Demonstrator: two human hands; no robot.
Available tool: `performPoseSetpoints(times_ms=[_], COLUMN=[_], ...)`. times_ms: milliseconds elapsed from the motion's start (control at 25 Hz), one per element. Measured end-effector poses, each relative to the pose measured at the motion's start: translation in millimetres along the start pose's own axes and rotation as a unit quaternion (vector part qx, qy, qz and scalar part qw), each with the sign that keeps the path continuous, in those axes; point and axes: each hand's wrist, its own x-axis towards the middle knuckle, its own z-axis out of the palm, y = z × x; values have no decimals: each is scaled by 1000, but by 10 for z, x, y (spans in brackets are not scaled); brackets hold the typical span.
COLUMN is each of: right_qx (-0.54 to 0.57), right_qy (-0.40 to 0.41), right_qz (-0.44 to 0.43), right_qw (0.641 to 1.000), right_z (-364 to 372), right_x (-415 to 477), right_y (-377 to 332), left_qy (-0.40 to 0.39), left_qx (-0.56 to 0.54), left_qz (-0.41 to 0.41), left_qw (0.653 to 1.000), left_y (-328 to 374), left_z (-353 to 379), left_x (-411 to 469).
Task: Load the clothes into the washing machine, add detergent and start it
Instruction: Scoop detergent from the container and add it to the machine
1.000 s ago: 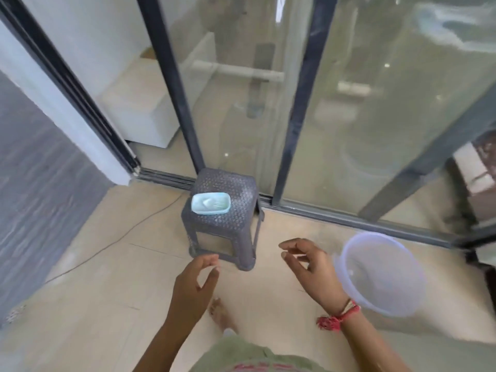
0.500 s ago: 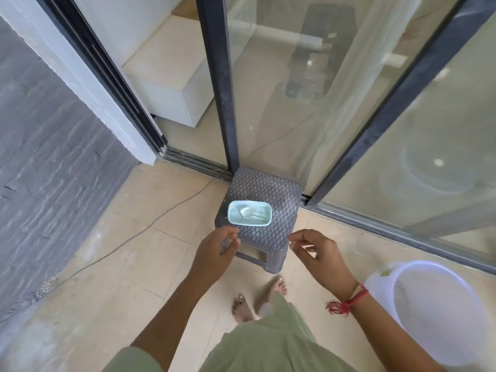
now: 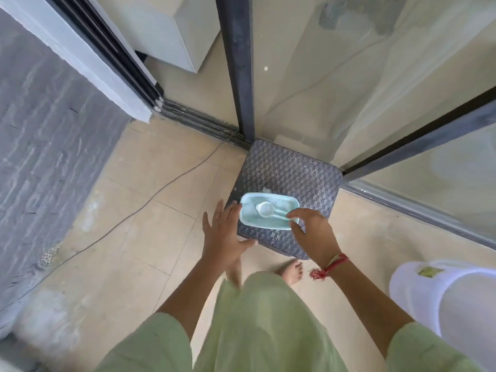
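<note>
beige tiled floor point(image 3: 150, 237) beside glass sliding doors point(image 3: 349, 76), grey woven stool point(image 3: 295, 173) against the frame. on its near edge, pale blue detergent tub point(image 3: 249, 218), white scoop point(image 3: 264, 209) inside. left hand point(image 3: 224, 232) spread flat, fingertips at the tub's left rim, holding nothing. right hand point(image 3: 314, 232) curled over the tub's right end, hiding the scoop handle's tip; grip impossible to tell. white basin point(image 3: 429, 291) cut off at right.

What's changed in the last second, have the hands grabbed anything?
Both hands moved forward to the pale blue rectangular plastic tub on the grey woven stool: the left hand, fingers straight, is at its left end; the right hand curls its fingers over its right end, grip unclear. The tub and white scoop inside stayed put.
</note>
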Motion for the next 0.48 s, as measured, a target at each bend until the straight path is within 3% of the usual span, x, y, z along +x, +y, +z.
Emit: performPoseSetpoints(times_ms=[120,280,360,480], right_qx=[-96,-209,-209,-154], right_qy=[-2,-70,-42,65], right_qz=[25,10,1,-37], right_qw=[995,975,977,985], right_z=[316,615,705,793], right_x=[324,520,556,532], right_y=[109,196,240,333], left_qy=[-67,-83,-66,-27], left_qx=[92,120,110,46], left_qz=[36,94,121,157], left_qw=[993,985,984,986], left_y=[-147,-248,-304,-407], left_z=[115,262,314,383], left_x=[401,730,823,861])
